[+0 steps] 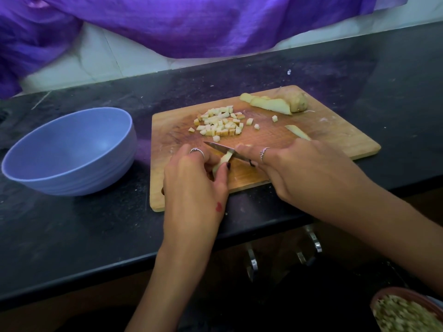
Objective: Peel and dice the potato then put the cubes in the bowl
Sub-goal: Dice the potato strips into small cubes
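Note:
On the wooden cutting board (335,137) my left hand (194,183) pinches a pale potato strip (223,161) against the wood. My right hand (299,168) grips a small knife (223,149) whose blade lies across the strip's far end. A pile of several potato cubes (220,123) sits near the board's middle. Larger potato slices and an unpeeled end piece (278,104) lie at the far right corner, and one more wedge (297,133) rests just beyond my right hand. The blue bowl (36,164) stands empty to the left of the board.
The board lies on a dark stone counter (72,236) whose front edge runs under my forearms. Purple cloth (191,22) hangs across the back wall. A brown dish of chopped bits (407,312) shows at the bottom right, below counter level. Metal drawer handles (251,262) sit under the counter.

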A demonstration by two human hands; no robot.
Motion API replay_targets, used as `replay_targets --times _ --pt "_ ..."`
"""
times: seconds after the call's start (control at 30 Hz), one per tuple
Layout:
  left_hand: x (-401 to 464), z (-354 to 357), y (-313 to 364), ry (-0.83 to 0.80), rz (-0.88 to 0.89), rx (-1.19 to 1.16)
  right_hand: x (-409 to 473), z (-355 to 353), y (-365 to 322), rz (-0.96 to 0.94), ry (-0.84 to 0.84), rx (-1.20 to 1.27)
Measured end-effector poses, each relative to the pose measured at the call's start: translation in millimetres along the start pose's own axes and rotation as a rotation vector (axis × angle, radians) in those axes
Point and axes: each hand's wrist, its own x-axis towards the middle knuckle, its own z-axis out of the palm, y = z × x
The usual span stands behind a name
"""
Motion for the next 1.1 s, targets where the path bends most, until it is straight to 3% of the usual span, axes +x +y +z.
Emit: replay_targets --times 0.23,0.43,0.93,1.1 --pt "-0.3 2.9 -0.2 0.009 0.006 0.006 -21.0 -5.6 8.3 0.064 -0.015 -0.008" --pt "-3.3 -2.2 -0.3 -0.003 0.031 0.029 -19.6 -5.8 3.8 0.027 0.043 0.158" --pt "-5.6 -4.7 -10.8 0.012 0.003 -0.037 -8.2 -8.5 0.4 0.010 -0.032 0.167" --pt "-5.9 -3.9 -9.6 0.024 0.004 -0.031 6.3 -5.4 -10.5 0.023 -0.101 0.040"
